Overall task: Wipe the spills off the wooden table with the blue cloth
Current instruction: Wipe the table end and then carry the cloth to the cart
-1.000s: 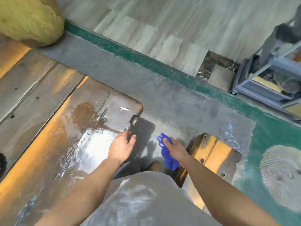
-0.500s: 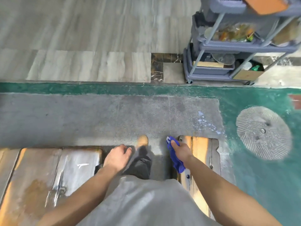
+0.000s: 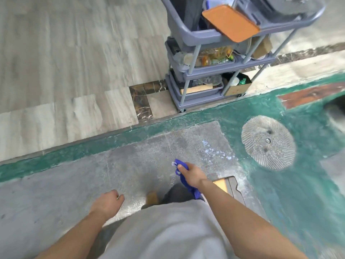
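Floor fills the view now where wet planks lay a second ago: the person has turned off the wooden table, which has slipped out of sight behind and to the left of the hands. Half a second back the left hand still rested on the table's corner; now that left hand (image 3: 108,201) hangs free over grey concrete, fingers loosely curled, gripping nothing. Only a small wooden corner (image 3: 226,184) shows just below and right of the right hand, and I cannot tell whether it belongs to the table or to a bench beside it.

My guess is that the wiping is either paused or finished, since the cloth is off the wood and the person faces a grey cart (image 3: 211,53) well ahead of the hands.

The right hand (image 3: 190,173) is closed around the blue cloth (image 3: 186,186), held in the air above the floor. The cloth is bunched, a small tuft poking out past the thumb and a longer tail hanging below the wrist. It looks limp and deep blue; whether it is wet, I cannot say.
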